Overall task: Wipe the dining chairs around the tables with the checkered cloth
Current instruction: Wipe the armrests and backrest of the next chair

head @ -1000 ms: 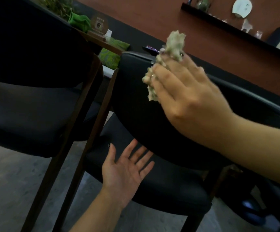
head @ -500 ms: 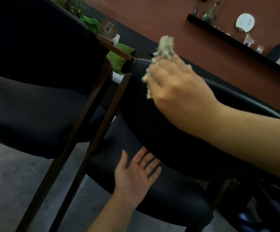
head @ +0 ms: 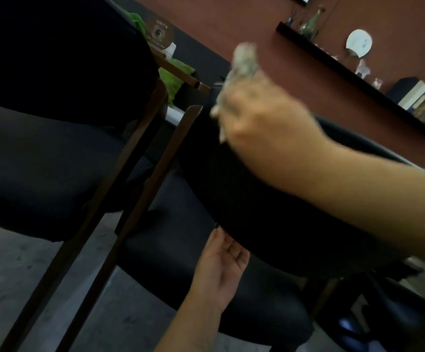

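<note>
My right hand (head: pixel 262 120) grips the bunched pale checkered cloth (head: pixel 243 62) and holds it against the upper left part of the black backrest (head: pixel 231 189) of the nearer dining chair; hand and cloth are blurred. My left hand (head: pixel 219 270) is palm up below the backrest, over the chair's black seat (head: pixel 170 252), its fingertips tucked under the backrest's lower edge. A second black chair (head: pixel 53 153) with dark wooden legs stands to the left.
A wooden table edge (head: pixel 178 69) with green cloths and a small round sign lies behind the chairs. A dark wall shelf (head: pixel 353 72) with bottles, a white fan and books runs along the brown wall. Grey floor (head: pixel 15 275) shows at the lower left.
My right hand with the cloth has slid left and up along the backrest. My left hand has risen toward the backrest's lower edge, its fingers now curling under it.
</note>
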